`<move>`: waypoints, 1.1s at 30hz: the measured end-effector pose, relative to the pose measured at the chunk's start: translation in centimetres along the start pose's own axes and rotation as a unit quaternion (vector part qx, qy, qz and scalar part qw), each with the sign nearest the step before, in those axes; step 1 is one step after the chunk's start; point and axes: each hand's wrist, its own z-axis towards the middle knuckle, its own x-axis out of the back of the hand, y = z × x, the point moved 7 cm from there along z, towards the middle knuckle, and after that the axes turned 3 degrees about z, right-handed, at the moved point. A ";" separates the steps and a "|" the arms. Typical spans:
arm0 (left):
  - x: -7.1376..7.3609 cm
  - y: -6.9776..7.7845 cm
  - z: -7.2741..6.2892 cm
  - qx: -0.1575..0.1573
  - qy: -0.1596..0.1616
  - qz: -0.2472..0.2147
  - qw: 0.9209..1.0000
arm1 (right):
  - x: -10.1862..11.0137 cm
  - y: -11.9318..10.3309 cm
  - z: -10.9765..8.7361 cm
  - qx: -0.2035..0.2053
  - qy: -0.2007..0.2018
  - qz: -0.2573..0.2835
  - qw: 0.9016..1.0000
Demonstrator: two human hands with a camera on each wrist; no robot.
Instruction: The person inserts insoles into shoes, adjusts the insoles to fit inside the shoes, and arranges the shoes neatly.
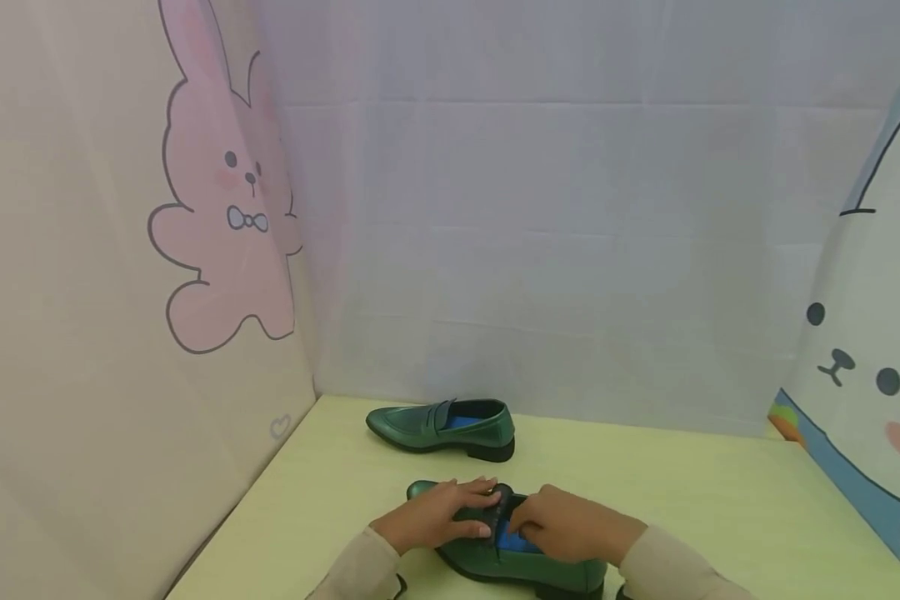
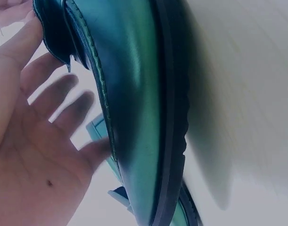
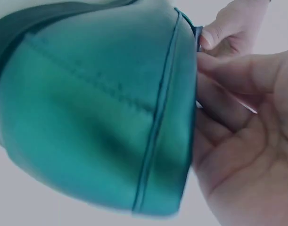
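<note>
A green loafer (image 1: 525, 567) with a dark sole lies near the front of the table, toe to the left. My left hand (image 1: 438, 512) lies across its upper and holds the raised dark tongue (image 1: 497, 515) between thumb and forefinger. In the left wrist view, the other fingers (image 2: 70, 103) spread out beside the upper. Bent over the shoe's opening is my right hand (image 1: 562, 521), fingers curled down by the blue insole (image 1: 513, 537). Its fingertips are hidden inside, so I cannot tell whether they pinch the insole. The right wrist view shows the green heel (image 3: 101, 122) close up.
A matching green loafer (image 1: 427, 427) stands farther back on the pale yellow table (image 1: 645, 492), also toe to the left. White cloth (image 1: 570, 250) hangs behind the table. Cartoon-printed panels, one with a pink rabbit (image 1: 228, 250), stand on both sides.
</note>
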 end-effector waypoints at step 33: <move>0.2 3.2 1.9 -0.042 0.010 0.029 0.999 | -0.1 6.0 -6.0 -0.108 0.089 0.025 0.990</move>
